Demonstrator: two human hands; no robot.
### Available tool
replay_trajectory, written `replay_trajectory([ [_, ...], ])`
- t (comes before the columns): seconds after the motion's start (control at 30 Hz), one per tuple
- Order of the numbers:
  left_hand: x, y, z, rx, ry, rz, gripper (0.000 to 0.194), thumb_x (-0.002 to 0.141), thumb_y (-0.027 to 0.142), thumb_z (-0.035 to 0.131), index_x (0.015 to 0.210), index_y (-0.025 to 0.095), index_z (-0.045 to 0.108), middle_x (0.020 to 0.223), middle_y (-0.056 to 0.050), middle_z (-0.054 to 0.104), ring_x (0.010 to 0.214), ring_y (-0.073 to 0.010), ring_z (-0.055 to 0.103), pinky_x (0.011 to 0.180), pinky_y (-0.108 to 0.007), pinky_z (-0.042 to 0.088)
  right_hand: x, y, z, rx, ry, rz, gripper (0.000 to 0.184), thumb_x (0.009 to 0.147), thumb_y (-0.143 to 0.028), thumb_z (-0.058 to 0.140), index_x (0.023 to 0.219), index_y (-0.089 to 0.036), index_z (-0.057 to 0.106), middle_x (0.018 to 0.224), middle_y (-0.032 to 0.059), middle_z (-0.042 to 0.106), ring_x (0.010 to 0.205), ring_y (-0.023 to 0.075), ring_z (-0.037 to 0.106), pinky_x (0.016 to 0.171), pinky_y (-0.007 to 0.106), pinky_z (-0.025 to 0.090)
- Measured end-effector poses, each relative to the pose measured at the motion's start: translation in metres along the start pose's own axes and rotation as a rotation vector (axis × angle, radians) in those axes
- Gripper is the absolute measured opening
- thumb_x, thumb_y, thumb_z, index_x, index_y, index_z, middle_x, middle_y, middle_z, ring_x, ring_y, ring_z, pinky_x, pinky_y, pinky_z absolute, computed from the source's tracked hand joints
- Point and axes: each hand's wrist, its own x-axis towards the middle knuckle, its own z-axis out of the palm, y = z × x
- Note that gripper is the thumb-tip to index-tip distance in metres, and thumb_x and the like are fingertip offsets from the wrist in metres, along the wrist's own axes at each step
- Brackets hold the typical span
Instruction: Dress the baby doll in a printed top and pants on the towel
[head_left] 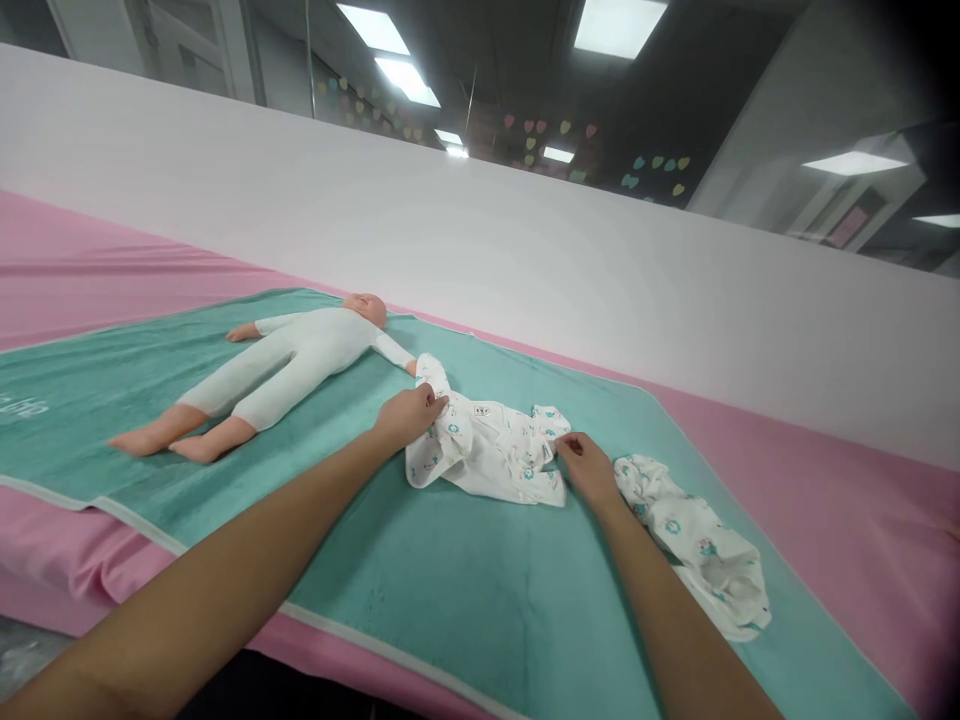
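Observation:
A small white baby top (491,455) with teal and pink prints lies spread on the green towel (465,570). Its left part is pinched between the thumb and fingers of my left hand (411,412). At its right side, my right hand (589,465) has closed fingertips on the edge of the fabric. Beyond my left hand lies a baby doll (322,350) on its back, in a white bodysuit, its one hand close to the top's sleeve. Right of my right forearm is a second bunched garment (697,545) with the same print.
A pink sheet (825,510) shows around the towel. Behind the bed rises a white wall panel (525,260), with a reflective glass pane (480,90) above it carrying heart stickers. Something like clear plastic (34,650) shows at the lower left.

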Motion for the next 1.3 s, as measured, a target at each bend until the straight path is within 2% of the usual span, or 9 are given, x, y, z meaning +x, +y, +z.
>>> replay_trajectory([
  [0.17, 0.002, -0.002, 0.002, -0.166, 0.0, -0.02, 0.045, 0.087, 0.052, 0.036, 0.118, 0.023, 0.051, 0.095, -0.006, 0.067, 0.09, -0.0252, 0.06, 0.069, -0.03, 0.042, 0.003, 0.004, 0.007, -0.129, -0.007, -0.009, 0.04, 0.08, -0.045, 0.047, 0.109, -0.02, 0.058, 0.104, 0.0061, 0.063, 0.097, 0.021, 0.058, 0.087, 0.033, 0.041],
  [0.3, 0.006, -0.005, 0.006, -0.221, -0.042, -0.019, 0.056, 0.087, 0.051, 0.036, 0.136, 0.023, 0.039, 0.107, -0.007, 0.064, 0.099, -0.026, 0.059, 0.079, -0.032, 0.043, -0.005, -0.008, 0.017, -0.384, -0.08, -0.071, 0.054, 0.084, -0.052, 0.042, 0.132, -0.028, 0.046, 0.134, 0.0088, 0.045, 0.124, 0.0283, 0.039, 0.098, 0.044, 0.031],
  [0.4, 0.01, -0.01, 0.009, -0.383, -0.108, -0.005, 0.057, 0.086, 0.054, 0.038, 0.136, 0.026, 0.041, 0.112, -0.005, 0.063, 0.102, -0.0239, 0.059, 0.088, -0.032, 0.042, -0.01, -0.014, 0.02, -0.53, -0.116, -0.044, 0.053, 0.085, -0.057, 0.037, 0.132, -0.035, 0.045, 0.139, 0.0077, 0.039, 0.129, 0.032, 0.031, 0.098, 0.05, 0.029],
  [0.6, 0.014, -0.013, 0.009, -0.606, -0.085, 0.001, 0.049, 0.082, 0.05, 0.047, 0.12, 0.022, 0.059, 0.129, -0.003, 0.054, 0.119, -0.0233, 0.048, 0.1, -0.028, 0.037, -0.008, -0.011, 0.017, -0.606, -0.11, -0.024, 0.051, 0.087, -0.056, 0.03, 0.128, -0.034, 0.05, 0.126, 0.0083, 0.05, 0.121, 0.0315, 0.039, 0.095, 0.049, 0.033],
  [0.8, 0.008, -0.005, 0.005, -0.667, -0.099, 0.027, 0.055, 0.082, 0.049, 0.049, 0.128, 0.02, 0.052, 0.127, -0.005, 0.056, 0.119, -0.0239, 0.049, 0.1, -0.029, 0.038, -0.001, -0.003, 0.012, -0.568, -0.097, -0.063, 0.044, 0.087, -0.041, 0.033, 0.125, -0.029, 0.052, 0.133, 0.0054, 0.048, 0.124, 0.0296, 0.038, 0.097, 0.045, 0.031],
  [0.97, -0.001, 0.007, 0.003, -0.66, -0.032, 0.086, 0.055, 0.087, 0.043, 0.047, 0.138, 0.025, 0.039, 0.141, -0.002, 0.04, 0.123, -0.0208, 0.046, 0.098, -0.026, 0.04, 0.008, 0.004, 0.006, -0.322, 0.036, 0.01, 0.029, 0.074, -0.034, 0.049, 0.098, -0.024, 0.063, 0.105, 0.0059, 0.063, 0.1, 0.0253, 0.053, 0.082, 0.035, 0.038],
  [1.1, -0.013, 0.018, -0.004, -0.513, 0.02, 0.12, 0.058, 0.089, 0.044, 0.042, 0.143, 0.032, 0.027, 0.145, 0.0, 0.034, 0.119, -0.0232, 0.049, 0.095, -0.031, 0.043, 0.014, 0.013, -0.002, -0.009, 0.113, 0.085, 0.02, 0.068, -0.04, 0.053, 0.071, -0.021, 0.058, 0.076, 0.0021, 0.061, 0.078, 0.0214, 0.054, 0.072, 0.033, 0.041],
  [1.2, -0.019, 0.023, -0.009, -0.369, 0.101, 0.223, 0.059, 0.091, 0.041, 0.04, 0.145, 0.028, 0.022, 0.146, -0.001, 0.032, 0.129, -0.0246, 0.038, 0.104, -0.034, 0.034, 0.014, 0.015, -0.01, 0.143, 0.146, 0.109, 0.028, 0.073, -0.048, 0.049, 0.072, -0.021, 0.055, 0.071, 0.0017, 0.061, 0.072, 0.0198, 0.056, 0.066, 0.032, 0.045],
  [1.3, -0.02, 0.024, -0.01, -0.27, 0.311, 0.349, 0.059, 0.092, 0.041, 0.038, 0.145, 0.021, 0.022, 0.147, -0.007, 0.031, 0.133, -0.026, 0.03, 0.107, -0.038, 0.03, 0.011, 0.009, -0.02, 0.626, 0.057, 0.126, 0.026, 0.075, -0.046, 0.053, 0.083, -0.021, 0.056, 0.083, 0.0037, 0.066, 0.078, 0.0194, 0.06, 0.067, 0.032, 0.05],
])
